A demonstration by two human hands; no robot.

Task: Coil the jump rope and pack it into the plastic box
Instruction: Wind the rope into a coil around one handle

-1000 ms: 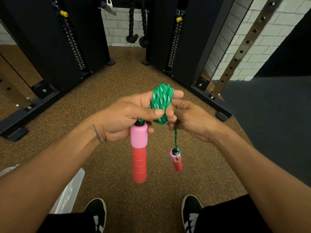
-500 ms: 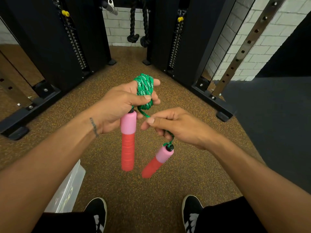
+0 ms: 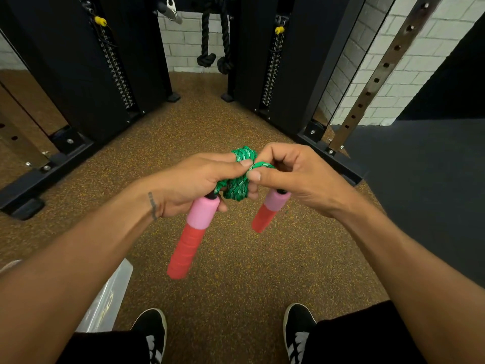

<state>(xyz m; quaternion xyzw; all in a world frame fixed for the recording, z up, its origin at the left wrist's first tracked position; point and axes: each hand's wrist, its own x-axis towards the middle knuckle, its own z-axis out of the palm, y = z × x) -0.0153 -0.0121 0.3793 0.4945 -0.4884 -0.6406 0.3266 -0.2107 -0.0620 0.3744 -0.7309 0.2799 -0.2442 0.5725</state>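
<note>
Coiling looks nearly done: left hand (image 3: 194, 179) grips the bundled rope (image 3: 237, 186) and one handle (image 3: 193, 232), right hand (image 3: 294, 174) pinches the last strand, box (image 3: 110, 298) on the floor not yet packed.

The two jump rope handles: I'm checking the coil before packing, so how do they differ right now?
The left handle hangs below the left hand almost fully exposed, while the right handle has its top tucked under the right hand. The left handle looks longer and nearer the camera; the right handle looks shorter. Both slant down toward the left, are pink above and red below, and join the green rope coil.
</note>
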